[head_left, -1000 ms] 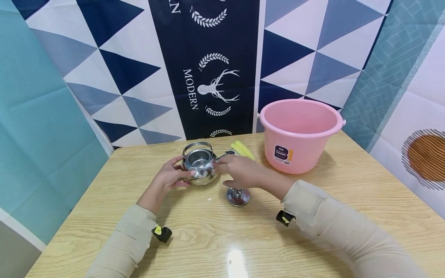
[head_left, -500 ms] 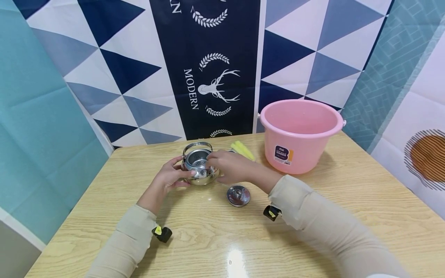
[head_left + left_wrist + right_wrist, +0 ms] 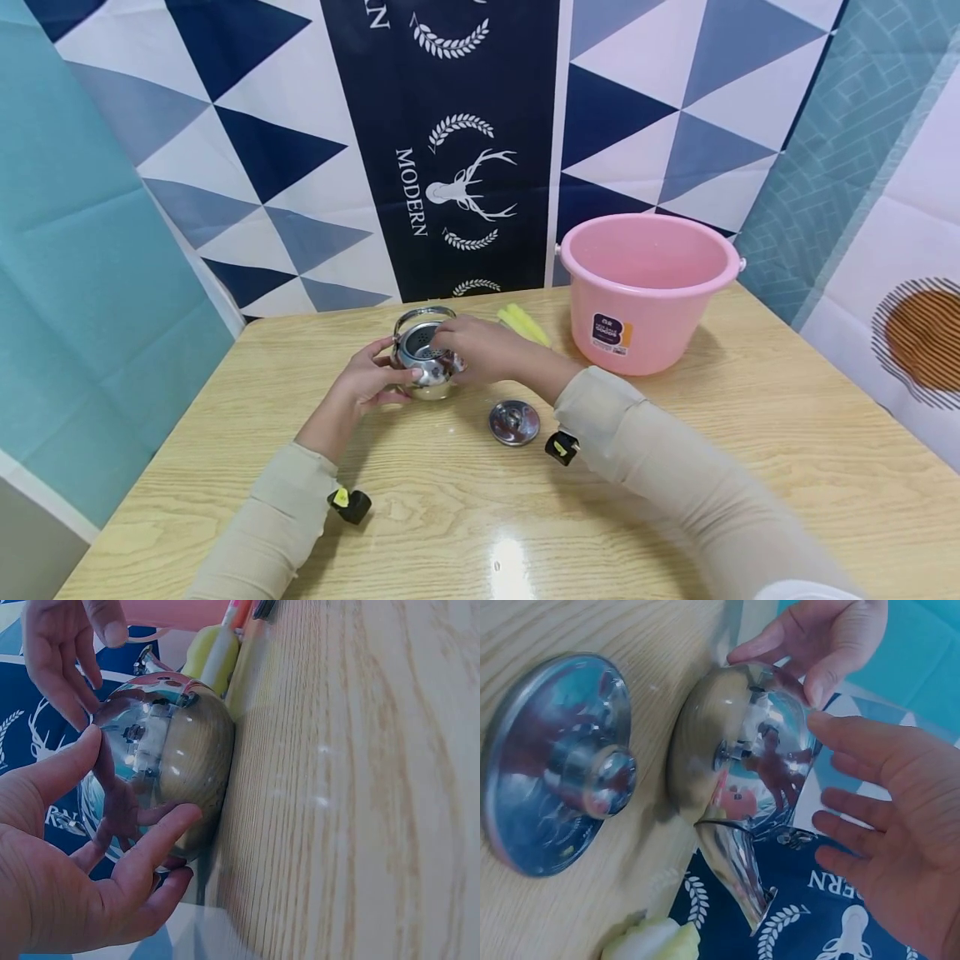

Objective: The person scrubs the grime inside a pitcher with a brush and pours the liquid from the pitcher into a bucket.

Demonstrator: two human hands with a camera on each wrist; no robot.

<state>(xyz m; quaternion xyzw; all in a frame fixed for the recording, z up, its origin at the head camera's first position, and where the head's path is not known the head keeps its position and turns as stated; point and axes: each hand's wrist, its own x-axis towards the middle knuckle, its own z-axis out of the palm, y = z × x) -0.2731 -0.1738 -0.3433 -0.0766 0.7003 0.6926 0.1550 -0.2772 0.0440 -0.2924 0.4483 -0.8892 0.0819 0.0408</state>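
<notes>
Steel teapot [image 3: 739, 776] held in curved left grip [image 3: 369, 382], partly below right grip [image 3: 482, 350], loosely parted, empty

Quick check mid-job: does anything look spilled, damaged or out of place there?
Nothing looks spilled or damaged; the bright patch on the table looks like glare. The lid lies knob up, apart from the kettle. The one odd thing is the deer print, which lies sideways on the backdrop.
</notes>
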